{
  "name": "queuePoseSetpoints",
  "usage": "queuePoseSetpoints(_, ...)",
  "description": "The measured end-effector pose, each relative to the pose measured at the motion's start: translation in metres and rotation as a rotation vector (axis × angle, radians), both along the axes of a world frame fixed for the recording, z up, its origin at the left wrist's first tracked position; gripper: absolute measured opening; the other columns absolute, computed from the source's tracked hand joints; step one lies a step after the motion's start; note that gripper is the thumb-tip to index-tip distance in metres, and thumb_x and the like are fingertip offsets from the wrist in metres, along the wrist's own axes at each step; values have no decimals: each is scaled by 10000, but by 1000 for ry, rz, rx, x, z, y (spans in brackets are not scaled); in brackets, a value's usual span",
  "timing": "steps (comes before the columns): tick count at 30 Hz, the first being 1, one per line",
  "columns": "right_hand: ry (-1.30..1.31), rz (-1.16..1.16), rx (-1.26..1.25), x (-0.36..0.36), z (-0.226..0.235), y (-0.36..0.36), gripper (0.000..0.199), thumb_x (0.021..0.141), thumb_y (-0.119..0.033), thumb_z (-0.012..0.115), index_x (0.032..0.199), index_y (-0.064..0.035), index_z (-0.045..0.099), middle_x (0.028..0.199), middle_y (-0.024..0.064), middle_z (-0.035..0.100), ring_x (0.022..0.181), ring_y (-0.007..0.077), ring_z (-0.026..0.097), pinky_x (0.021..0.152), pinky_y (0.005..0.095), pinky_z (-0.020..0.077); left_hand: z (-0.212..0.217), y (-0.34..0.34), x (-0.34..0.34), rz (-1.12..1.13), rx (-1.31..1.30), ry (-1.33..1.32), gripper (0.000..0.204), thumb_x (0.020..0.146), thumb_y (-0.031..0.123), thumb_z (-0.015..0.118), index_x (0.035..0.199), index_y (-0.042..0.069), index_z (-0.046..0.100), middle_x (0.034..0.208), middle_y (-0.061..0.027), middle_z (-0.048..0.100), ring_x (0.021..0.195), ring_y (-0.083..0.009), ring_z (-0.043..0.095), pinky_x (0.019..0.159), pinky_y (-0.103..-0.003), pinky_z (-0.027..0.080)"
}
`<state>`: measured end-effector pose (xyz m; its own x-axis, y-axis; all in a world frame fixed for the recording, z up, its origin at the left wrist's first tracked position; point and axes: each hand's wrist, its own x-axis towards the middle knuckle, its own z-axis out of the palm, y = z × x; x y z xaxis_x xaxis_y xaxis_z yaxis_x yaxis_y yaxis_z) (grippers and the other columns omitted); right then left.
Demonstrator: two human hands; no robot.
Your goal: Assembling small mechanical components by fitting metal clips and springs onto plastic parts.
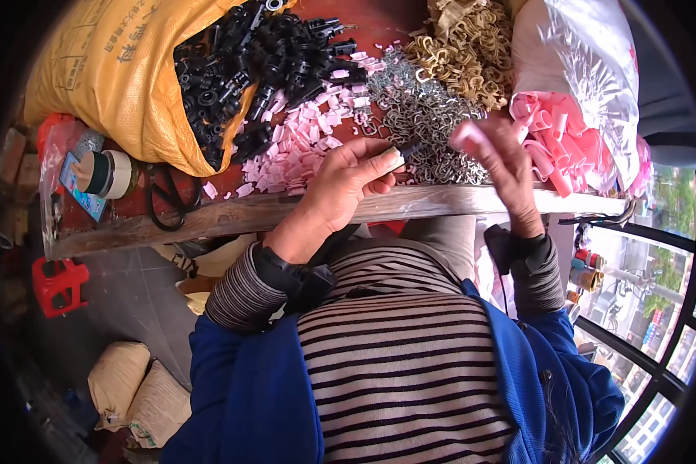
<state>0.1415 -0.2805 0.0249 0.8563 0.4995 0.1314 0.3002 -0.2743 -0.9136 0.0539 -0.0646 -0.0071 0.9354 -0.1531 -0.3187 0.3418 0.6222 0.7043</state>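
Black part [411,148] pinched in the left hand [352,179], fingers curled, before the silver clip pile [438,124]; right hand [508,164] (blurred, opening and hold unclear) at its right.

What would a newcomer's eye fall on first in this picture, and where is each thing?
Probably the big yellow sack at the upper left, with black parts spilling from its mouth. At the upper right, a white bag opens on pink tubes. Near the centre, the left hand holds a small part beside a pink heap.
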Motion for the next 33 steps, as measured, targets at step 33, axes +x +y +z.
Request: queuePoseSetpoints(33, -93, 546, 134, -36, 7, 17, 587, 599, -125, 647, 1109, 51, 418, 1017, 191, 475, 938, 298, 487, 801, 337, 395, 18, -36, -2, -245, 21, 88, 351, 743, 149, 613, 1034, 0, 489, 850, -53, 557, 723, -103, 549, 615, -214, 464)
